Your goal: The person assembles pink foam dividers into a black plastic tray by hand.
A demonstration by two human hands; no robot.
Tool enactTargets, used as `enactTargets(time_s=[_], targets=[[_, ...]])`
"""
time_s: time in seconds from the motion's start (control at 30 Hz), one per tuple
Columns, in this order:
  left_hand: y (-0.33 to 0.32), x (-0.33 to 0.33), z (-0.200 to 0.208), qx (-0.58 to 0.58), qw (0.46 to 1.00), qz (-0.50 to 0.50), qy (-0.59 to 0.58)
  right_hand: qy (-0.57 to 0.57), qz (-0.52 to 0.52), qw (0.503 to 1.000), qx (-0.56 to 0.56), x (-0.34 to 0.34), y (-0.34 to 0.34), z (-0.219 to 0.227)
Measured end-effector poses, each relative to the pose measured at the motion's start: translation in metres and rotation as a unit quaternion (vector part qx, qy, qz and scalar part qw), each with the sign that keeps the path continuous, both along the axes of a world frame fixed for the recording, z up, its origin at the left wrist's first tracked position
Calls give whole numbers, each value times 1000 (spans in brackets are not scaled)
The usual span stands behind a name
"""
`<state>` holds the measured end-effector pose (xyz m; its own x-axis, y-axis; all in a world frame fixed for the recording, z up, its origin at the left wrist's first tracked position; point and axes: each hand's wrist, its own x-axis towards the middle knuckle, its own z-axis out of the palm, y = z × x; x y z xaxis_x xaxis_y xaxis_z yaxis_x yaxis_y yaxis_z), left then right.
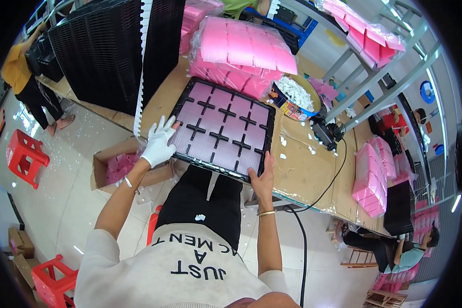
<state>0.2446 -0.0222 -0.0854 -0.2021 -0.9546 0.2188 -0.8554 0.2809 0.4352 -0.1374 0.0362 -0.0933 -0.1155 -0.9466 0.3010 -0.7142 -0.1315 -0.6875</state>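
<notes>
A shallow black tray (266, 117) with cross-shaped dividers lies tilted at the table's near edge, its compartments lined in pale pink. My left hand (159, 142), in a white glove with bare fingertips, holds the tray by its left rim. At the near right corner my bare right hand (262, 177) grips it, thumb over the front rim and fingers along the side. Just beyond the tray sits a plastic-wrapped stack of pink foam blocks (244, 49). The undersides of both hands are hidden.
A tall stack of black trays (105, 56) stands to the left. Right of the tray are a tub of white foam bits (296, 95), a black device (326, 134) and a trailing cable (305, 246). Below the table's edge is a cardboard box (102, 172); red stools (28, 156) stand left.
</notes>
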Motion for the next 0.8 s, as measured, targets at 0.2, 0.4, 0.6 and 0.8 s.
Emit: enactTargets(time_s=[0.2, 0.4, 0.6, 0.8], targets=[[29, 3, 30, -40, 988, -126, -85, -57, 17, 998, 13, -14, -4, 0], [23, 1, 2, -137, 984, -89, -76, -2, -37, 999, -22, 14, 4, 26], [23, -5, 3, -177, 975, -127, -39, -168, -7, 986, 23, -22, 6, 7], [19, -19, 111, -252, 965, -75, 5, -376, 15, 926, 31, -23, 1, 129]])
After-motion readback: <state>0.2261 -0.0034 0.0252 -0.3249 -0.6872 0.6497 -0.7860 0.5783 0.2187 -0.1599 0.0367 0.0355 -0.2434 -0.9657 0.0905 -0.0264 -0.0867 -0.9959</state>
